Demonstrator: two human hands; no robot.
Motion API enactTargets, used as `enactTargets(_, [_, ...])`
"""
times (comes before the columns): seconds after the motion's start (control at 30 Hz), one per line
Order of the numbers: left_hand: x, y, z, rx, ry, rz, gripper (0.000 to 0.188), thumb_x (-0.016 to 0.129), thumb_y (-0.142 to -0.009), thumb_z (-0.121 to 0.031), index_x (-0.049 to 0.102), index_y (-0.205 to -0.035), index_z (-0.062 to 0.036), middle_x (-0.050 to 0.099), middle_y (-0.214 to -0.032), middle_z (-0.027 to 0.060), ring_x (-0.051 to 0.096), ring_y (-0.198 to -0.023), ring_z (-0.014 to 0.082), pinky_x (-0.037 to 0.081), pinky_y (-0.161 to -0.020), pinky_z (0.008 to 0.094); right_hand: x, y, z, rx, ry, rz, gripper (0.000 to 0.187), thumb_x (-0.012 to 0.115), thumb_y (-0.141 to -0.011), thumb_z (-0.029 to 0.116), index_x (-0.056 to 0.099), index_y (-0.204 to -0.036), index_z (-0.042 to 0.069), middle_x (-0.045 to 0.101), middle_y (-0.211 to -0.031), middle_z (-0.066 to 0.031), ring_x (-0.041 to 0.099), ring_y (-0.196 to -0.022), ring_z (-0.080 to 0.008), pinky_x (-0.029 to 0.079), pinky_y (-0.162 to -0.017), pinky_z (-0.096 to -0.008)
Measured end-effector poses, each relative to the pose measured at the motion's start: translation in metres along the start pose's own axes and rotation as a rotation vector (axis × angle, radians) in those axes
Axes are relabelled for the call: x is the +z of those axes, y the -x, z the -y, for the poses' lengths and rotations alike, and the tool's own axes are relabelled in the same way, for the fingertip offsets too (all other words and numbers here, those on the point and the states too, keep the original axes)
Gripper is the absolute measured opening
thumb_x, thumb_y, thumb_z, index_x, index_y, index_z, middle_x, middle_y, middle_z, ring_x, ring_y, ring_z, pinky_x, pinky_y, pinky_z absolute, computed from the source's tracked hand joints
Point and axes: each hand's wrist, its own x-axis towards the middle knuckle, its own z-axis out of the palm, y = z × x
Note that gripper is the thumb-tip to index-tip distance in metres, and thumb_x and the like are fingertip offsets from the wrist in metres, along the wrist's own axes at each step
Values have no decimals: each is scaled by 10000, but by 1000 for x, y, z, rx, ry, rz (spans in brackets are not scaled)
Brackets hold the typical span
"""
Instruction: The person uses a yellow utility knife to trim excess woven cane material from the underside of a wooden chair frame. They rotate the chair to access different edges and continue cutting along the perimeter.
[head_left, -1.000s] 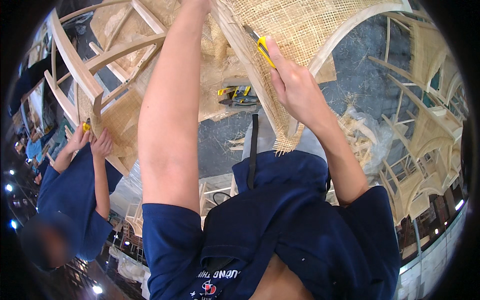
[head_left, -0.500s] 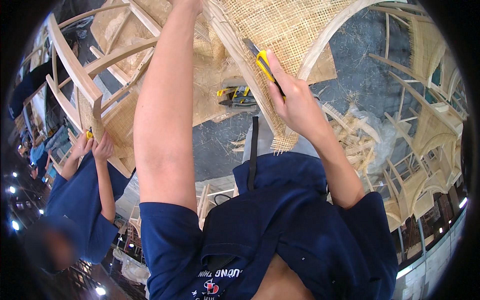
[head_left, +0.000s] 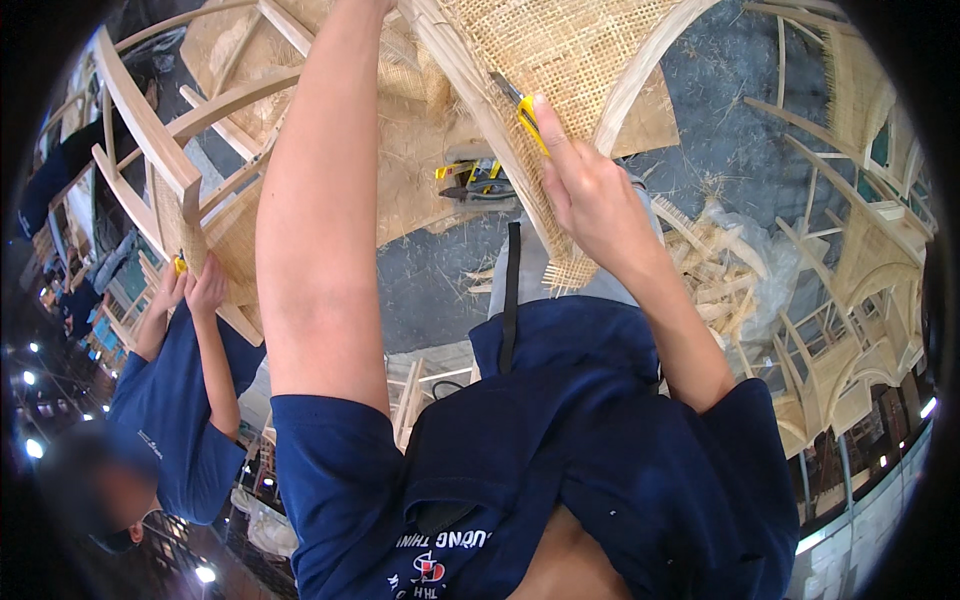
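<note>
My right hand [head_left: 598,205] is closed round a yellow utility knife [head_left: 530,122]. Its blade points up and left, lying at the inner edge of the left wooden rail [head_left: 462,82] of a chair frame. Woven cane webbing [head_left: 560,45] spreads between that rail and the curved right rail [head_left: 655,60]. Both rails narrow toward me, where a frayed end of webbing [head_left: 570,274] hangs near my waist. My left forearm [head_left: 320,200] reaches up past the top edge of the picture, so the left hand is out of sight.
Pliers [head_left: 485,188] and yellow-handled tools lie beyond the rail, by brown sheeting [head_left: 420,215]. Cane offcuts [head_left: 715,265] and clear plastic [head_left: 770,260] lie at right. Chair frames [head_left: 860,250] stand farther right. At left, another person [head_left: 190,400] works on a wooden frame [head_left: 150,130].
My left forearm has shifted slightly left. The knife and my right hand have moved only a little along the left rail, and the grip stays closed.
</note>
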Motion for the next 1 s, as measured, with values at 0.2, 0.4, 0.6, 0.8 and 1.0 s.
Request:
enactTargets(0.2, [5,2,-6,-65,-113,-31,346,694,-910,-171,593,-1176,27,664,-1074,121,637,-948,237,526,-780,390,1,18,-1,43,-98,18,743,614,-916,-31,319,-1585,100,630,-837,-231,635,-729,-415,484,-675,-504])
enactTargets(0.4, [-2,-5,-1,-34,-49,28,372,693,-915,-183,599,-1194,43,670,-1079,134,643,-954,239,532,-773,393,5,21,-3,10,-118,-2,755,610,-905,-51,312,-1585,87,641,-878,-240,635,-747,-431,487,-693,-505])
enactTargets(0.6, [5,-2,-1,-50,-66,-40,429,692,-953,-227,573,-1259,49,659,-1181,152,637,-1046,254,534,-841,392,8,24,-5,9,-96,-25,681,608,-939,56,339,-1564,85,632,-817,-257,654,-705,-452,534,-649,-540])
enactTargets(0.8, [3,-6,5,-38,-68,35,491,676,-964,-253,541,-1324,52,633,-1250,157,616,-1108,263,510,-908,389,4,35,-6,13,-92,2,701,607,-924,23,333,-1567,74,643,-862,-257,654,-732,-446,526,-659,-525])
enactTargets(1.0, [-2,-16,11,-87,-66,80,566,634,-989,-320,497,-1395,50,598,-1318,157,579,-1179,271,486,-968,405,1,44,-4,39,-42,56,737,614,-912,-19,315,-1580,64,644,-896,-249,641,-773,-435,502,-699,-502])
